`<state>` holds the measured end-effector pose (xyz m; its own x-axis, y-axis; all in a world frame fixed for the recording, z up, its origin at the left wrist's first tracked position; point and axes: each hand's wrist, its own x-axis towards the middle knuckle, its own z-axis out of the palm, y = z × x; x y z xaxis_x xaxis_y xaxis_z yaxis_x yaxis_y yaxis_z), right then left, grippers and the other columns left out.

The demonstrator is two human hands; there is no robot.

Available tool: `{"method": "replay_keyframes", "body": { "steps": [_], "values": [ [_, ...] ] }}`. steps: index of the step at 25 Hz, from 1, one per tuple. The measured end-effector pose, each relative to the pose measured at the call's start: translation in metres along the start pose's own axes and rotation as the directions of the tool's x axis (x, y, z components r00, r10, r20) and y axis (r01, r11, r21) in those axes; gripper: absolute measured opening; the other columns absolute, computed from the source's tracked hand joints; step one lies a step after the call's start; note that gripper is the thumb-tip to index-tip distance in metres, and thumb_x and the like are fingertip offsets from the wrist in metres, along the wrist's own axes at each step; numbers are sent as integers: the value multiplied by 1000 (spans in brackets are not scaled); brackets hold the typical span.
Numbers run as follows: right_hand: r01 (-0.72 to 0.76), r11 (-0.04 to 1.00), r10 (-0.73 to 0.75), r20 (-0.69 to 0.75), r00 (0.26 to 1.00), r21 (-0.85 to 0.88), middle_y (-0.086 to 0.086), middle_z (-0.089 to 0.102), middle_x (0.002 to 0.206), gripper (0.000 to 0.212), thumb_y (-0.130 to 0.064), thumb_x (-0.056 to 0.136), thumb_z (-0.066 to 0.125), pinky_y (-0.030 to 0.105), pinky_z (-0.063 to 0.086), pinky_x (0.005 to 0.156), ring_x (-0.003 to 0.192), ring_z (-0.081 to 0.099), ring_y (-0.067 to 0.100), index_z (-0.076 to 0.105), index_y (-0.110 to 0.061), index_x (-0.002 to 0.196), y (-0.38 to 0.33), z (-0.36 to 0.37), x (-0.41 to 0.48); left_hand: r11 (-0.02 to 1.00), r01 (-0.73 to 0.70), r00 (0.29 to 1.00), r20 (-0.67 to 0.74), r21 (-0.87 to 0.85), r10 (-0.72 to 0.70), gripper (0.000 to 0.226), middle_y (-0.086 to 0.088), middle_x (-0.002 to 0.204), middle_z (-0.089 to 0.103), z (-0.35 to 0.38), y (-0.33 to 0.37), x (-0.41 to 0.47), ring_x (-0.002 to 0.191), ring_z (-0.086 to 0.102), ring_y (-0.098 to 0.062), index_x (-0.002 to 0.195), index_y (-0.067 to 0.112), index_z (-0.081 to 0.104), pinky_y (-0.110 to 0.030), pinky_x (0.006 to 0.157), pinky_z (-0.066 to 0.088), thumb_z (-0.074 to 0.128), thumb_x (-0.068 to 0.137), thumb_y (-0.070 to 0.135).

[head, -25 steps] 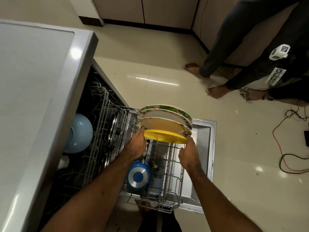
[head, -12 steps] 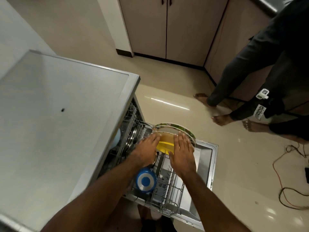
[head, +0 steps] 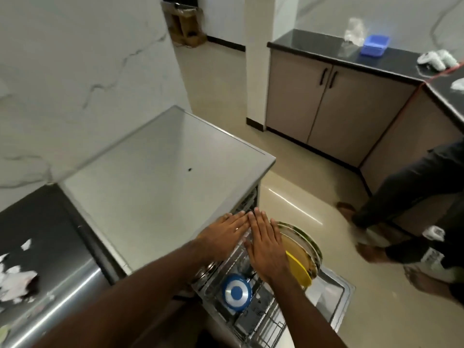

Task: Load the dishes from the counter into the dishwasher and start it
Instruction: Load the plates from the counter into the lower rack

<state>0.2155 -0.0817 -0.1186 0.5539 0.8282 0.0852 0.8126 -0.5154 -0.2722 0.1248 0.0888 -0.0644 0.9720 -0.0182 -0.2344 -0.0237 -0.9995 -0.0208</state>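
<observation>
The dishwasher's lower rack (head: pixel 263 325) is pulled out over the open door (head: pixel 336 300). Three plates stand on edge at its far end: a yellow plate (head: pixel 298 270), a beige plate (head: pixel 297 249) and a green-rimmed plate (head: pixel 305 233). A blue pan (head: pixel 236 292) lies in the rack near me. My left hand (head: pixel 223 234) and my right hand (head: pixel 266 244) are side by side above the rack, fingers straight and flat, holding nothing. The right hand hides part of the plates.
The grey dishwasher top (head: pixel 160 187) lies left of the hands. A steel counter (head: pixel 37 259) with white scraps is at far left. Another person's legs (head: pixel 401 209) stand on the tiled floor at right. Dark counters over cabinets (head: pixel 334 104) hold a blue box (head: pixel 374 45).
Both hands let go of the plates' edges and moved up, flat, toward the dishwasher top. The camera tilted up, so the room's back now shows.
</observation>
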Motion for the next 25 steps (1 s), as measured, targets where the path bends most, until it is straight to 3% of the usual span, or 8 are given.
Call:
{"method": "replay_keyframes", "body": {
  "steps": [5, 7, 9, 12, 15, 18, 21, 25],
  "values": [
    [203, 978, -203, -19, 979, 40, 3, -3, 175, 67, -48, 113, 28, 44, 1, 130, 162, -5, 19, 6, -16, 168, -66, -9, 21, 989, 140, 989, -37, -56, -142, 74, -10, 169, 22, -14, -29, -82, 156, 21, -27, 163, 12, 21, -45, 125, 25, 22, 99, 48],
    [291, 956, -291, -6, 957, 37, 3, -2, 175, 67, -47, 113, 28, 43, 1, 130, 162, -4, 19, 7, -16, 168, -99, -7, 30, 967, 244, 968, -43, -66, -248, 71, -10, 170, 19, -12, -42, -120, 157, 18, -26, 164, 11, 18, -47, 125, 26, 35, 102, 43],
    [374, 927, -374, 13, 927, 29, 4, 0, 175, 67, -49, 112, 28, 44, 4, 130, 162, -3, 18, 10, -15, 167, -138, -3, 37, 939, 339, 939, -34, -60, -341, 84, -8, 172, 7, -7, -52, -164, 159, 9, -25, 165, 13, 7, -45, 127, 19, 55, 100, 35],
    [457, 888, -459, 35, 888, 60, 5, 7, 175, 66, -48, 112, 29, 46, 10, 129, 162, 3, 18, 17, -13, 167, -210, 5, 37, 882, 464, 881, -59, -90, -469, 95, -6, 172, -2, 4, -63, -238, 159, 6, -24, 165, 15, -1, -44, 128, 14, 63, 97, 34],
    [538, 835, -547, 73, 834, 114, 3, 6, 175, 65, -50, 112, 21, 45, 7, 130, 162, -1, 16, 14, -16, 167, -296, 14, 22, 777, 607, 778, -77, -164, -624, 92, -4, 172, 2, 20, -65, -320, 159, 7, -23, 165, 16, 3, -46, 128, 19, 61, 97, 37],
    [605, 781, -621, 88, 778, 155, -3, -2, 175, 66, -51, 111, 18, 41, 1, 131, 161, -7, 12, 7, -20, 168, -375, 25, -2, 683, 706, 682, -80, -188, -727, 93, -3, 172, -2, 32, -63, -401, 159, 1, -21, 165, 17, 0, -43, 129, 9, 62, 97, 35],
    [638, 749, -657, 83, 749, 178, -1, 6, 175, 69, -54, 109, 18, 38, -2, 131, 161, -1, 12, 13, -18, 167, -443, 37, -31, 579, 794, 575, -78, -185, -814, 90, -5, 172, -4, 49, -60, -485, 159, 0, -22, 165, 16, -1, -42, 127, 6, 58, 100, 37],
    [674, 708, -704, 136, 697, 208, 2, 5, 175, 71, -56, 109, 20, 39, -3, 131, 161, -3, 13, 7, -18, 168, -518, 53, -71, 361, 887, 378, 4, -287, -926, 93, -4, 172, -2, 74, -46, -592, 159, 2, -23, 165, 19, -2, -40, 126, 3, 60, 99, 37]
  ]
}}
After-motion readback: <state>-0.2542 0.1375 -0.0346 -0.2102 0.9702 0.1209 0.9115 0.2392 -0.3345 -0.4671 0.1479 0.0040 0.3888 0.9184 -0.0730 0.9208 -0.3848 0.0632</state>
